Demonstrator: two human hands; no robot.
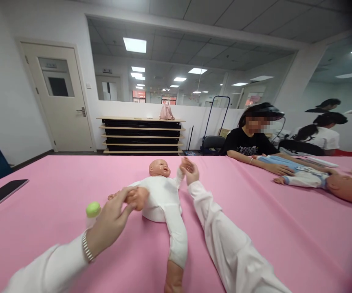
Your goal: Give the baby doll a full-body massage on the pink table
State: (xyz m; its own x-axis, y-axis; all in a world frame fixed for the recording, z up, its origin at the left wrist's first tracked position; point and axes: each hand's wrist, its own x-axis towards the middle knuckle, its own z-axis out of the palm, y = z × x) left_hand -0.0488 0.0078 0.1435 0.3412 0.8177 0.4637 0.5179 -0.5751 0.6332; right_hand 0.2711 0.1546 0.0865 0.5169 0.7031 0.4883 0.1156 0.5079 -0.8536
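Observation:
A baby doll (160, 195) in a white romper lies on its back on the pink table (56, 183), head away from me. My left hand (111, 221) pinches the doll's bare foot (137, 198) and holds that leg up. My right hand (191, 171) grips the doll's raised hand beside its head. The doll's other leg stretches toward me, its bare foot near the front edge. A small bottle with a green cap (93, 211) stands just left of my left hand.
A dark phone (2, 193) lies at the table's left edge. At the right, a person in a black shirt (249, 142) handles another doll (316, 179) in blue clothes. More people sit behind. A shelf (141, 136) and a door (60, 97) stand at the back wall.

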